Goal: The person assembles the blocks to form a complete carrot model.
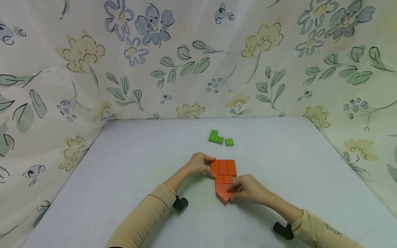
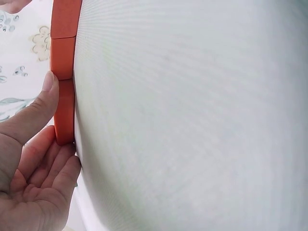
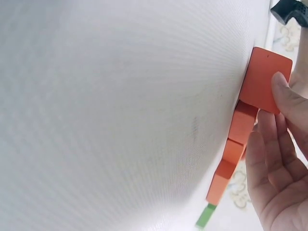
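On the white table, several orange wooden blocks (image 1: 223, 167) lie joined in a flat figure, three side by side at its top. My left hand (image 1: 199, 163) holds the upper-left orange block (image 2: 65, 110) at its ends, with the thumb at one end and the fingertips at the other. At the figure's lower tip sits a pointed orange block (image 1: 224, 196), touching the blocks above it. My right hand (image 1: 249, 189) pinches this pointed block; in the right wrist view the thumb lies on its flat side face (image 3: 263, 79) and the fingers are partly behind it.
Beyond the figure lie a green oblong block (image 1: 215, 139), a small green block (image 1: 214, 132) touching it, and another small green block (image 1: 229, 142) apart to the right. A floral cloth (image 1: 192, 69) hangs behind the table. Black wrist devices (image 1: 181, 203) show below both forearms.
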Demonstrator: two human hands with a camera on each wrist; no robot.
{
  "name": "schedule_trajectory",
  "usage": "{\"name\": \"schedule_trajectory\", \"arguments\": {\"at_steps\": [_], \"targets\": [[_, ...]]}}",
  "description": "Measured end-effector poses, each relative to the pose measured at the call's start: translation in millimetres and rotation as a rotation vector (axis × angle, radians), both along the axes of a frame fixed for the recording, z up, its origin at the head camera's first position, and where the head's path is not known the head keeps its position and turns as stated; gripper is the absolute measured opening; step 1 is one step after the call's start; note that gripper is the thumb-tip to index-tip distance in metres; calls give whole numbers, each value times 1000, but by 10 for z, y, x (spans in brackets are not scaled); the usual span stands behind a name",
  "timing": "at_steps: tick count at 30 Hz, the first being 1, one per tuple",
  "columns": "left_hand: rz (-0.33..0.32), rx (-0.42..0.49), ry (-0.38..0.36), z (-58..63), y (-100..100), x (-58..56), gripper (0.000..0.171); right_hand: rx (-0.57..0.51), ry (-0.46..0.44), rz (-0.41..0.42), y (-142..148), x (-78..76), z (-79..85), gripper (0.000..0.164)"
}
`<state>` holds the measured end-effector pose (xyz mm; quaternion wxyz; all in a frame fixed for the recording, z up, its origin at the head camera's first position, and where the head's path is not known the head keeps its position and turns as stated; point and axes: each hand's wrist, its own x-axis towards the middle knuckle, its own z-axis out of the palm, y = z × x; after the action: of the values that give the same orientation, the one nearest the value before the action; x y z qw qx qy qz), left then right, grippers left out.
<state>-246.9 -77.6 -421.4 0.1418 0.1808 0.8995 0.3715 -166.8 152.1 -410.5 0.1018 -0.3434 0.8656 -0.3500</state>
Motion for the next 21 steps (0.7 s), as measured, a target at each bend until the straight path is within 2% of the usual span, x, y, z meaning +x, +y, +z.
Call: {"name": "schedule_trajectory", "arguments": {"at_steps": [21], "targets": [[4,5,4,4,7,7,62,-12,-3,2,33,-17,-20,19]]}}
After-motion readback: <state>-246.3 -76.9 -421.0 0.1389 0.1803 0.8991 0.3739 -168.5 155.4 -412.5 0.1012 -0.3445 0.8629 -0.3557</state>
